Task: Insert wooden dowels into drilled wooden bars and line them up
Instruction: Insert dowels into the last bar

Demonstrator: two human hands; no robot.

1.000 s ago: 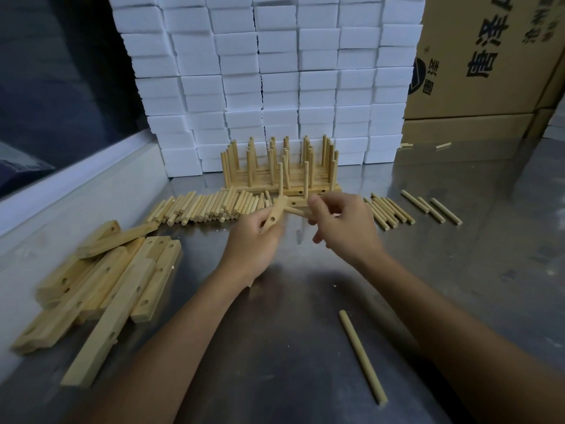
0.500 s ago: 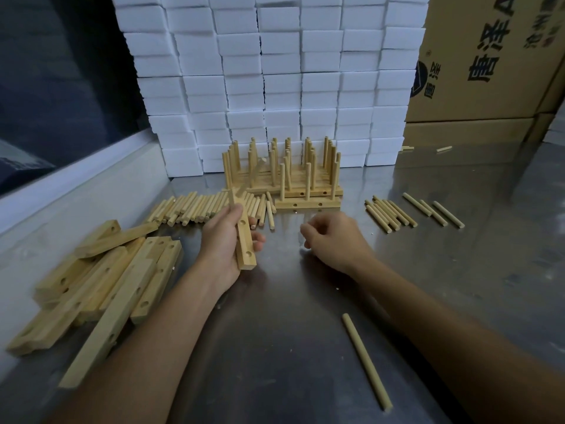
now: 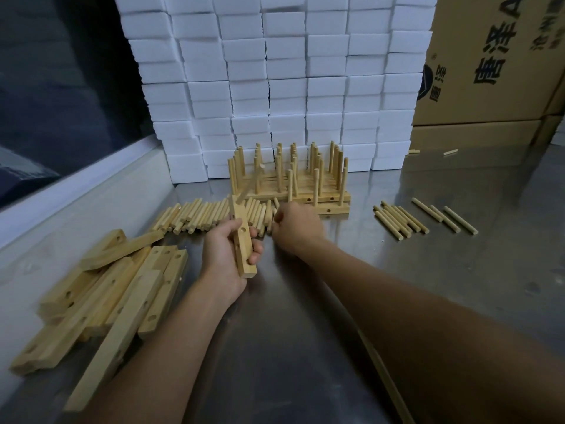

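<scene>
Since the earlier frame, right hand (image 3: 295, 228) has advanced far-left to the loose dowel row (image 3: 211, 217) on the steel table (image 3: 305, 316); whether its curled fingers pinch a dowel cannot be told. Finished bars (image 3: 290, 185) with upright dowels stand beyond. Undrilled-side stock pile (image 3: 104, 301) lies near left. Left hand (image 3: 227, 255) grips the drilled bar (image 3: 243, 243), fingers wrapped round it, long axis running near-to-far, one blurred dowel at its far end. Judged next: right hand, the nearer one, carries a dowel to an open hole just left of it
</scene>
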